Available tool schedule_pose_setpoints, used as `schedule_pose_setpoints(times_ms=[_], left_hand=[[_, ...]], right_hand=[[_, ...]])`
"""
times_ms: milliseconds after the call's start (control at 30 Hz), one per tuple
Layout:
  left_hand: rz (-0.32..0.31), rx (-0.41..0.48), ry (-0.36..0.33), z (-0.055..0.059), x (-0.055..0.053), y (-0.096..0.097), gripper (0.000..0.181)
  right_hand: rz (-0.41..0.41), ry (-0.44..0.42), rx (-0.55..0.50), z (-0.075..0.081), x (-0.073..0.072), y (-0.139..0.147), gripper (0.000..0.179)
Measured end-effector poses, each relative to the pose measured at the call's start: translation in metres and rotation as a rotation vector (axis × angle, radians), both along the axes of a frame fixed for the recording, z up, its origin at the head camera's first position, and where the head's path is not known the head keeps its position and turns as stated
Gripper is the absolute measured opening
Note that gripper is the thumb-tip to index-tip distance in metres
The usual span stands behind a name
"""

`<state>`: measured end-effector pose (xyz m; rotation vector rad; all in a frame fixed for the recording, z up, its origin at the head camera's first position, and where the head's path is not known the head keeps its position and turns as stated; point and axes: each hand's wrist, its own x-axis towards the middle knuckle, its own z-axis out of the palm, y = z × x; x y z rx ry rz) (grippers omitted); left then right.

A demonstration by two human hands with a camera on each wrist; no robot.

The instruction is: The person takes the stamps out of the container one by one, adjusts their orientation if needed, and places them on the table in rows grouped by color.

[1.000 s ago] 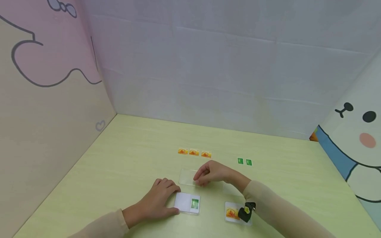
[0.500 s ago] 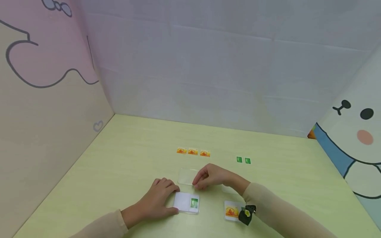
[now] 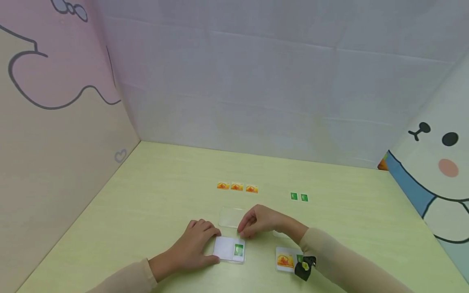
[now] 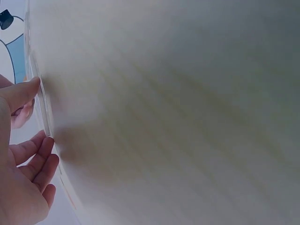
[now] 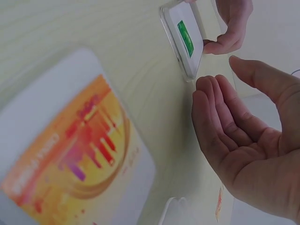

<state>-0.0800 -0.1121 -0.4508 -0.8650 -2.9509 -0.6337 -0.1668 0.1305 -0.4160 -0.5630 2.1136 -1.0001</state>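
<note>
My left hand (image 3: 196, 246) holds a thin clear case (image 3: 224, 247) by its left corners, thumb at the near one and fingers at the far one. Inside lies a white card with a green stamp (image 3: 238, 250) on its right part. Just beyond the case's far right corner hovers my right hand (image 3: 261, 221), fingers bent. In the right wrist view, the thumb and fingers of that right hand (image 5: 248, 136) stand apart with nothing between them. Behind the case lies a clear plastic cover (image 3: 230, 217), partly hidden by the right hand.
A second case (image 3: 285, 260) with an orange stamp and a green one lies under my right forearm, which partly hides it. Another clear piece (image 3: 279, 234) shows behind that forearm. Three orange stamps (image 3: 236, 186) and two green stamps (image 3: 294, 196) lie further back, before the wall.
My right hand has drawn slightly nearer, from over the clear cover toward the held case's far right corner. The left hand keeps its hold.
</note>
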Motion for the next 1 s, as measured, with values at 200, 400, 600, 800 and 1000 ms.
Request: schedule_pose_setpoints(times_ms=[200, 400, 600, 800, 1000], left_hand=[[0.004, 0.002, -0.006, 0.001, 0.001, 0.0, 0.046], [0.007, -0.004, -0.016, 0.001, 0.001, 0.0, 0.047], [0.006, -0.009, -0.035, 0.002, 0.0, -0.001, 0.048], [0.001, -0.01, -0.027, 0.001, -0.002, -0.001, 0.048], [-0.001, -0.01, -0.033, 0.001, -0.003, -0.002, 0.048]], right_hand=[[-0.004, -0.005, -0.004, -0.001, 0.003, 0.0, 0.013], [-0.01, -0.007, -0.004, 0.0, 0.006, -0.001, 0.013], [-0.018, -0.002, 0.0, 0.001, 0.009, -0.001, 0.013], [-0.015, 0.02, -0.001, 0.003, 0.011, 0.0, 0.015], [-0.024, 0.034, 0.01, 0.002, 0.013, 0.0, 0.015]])
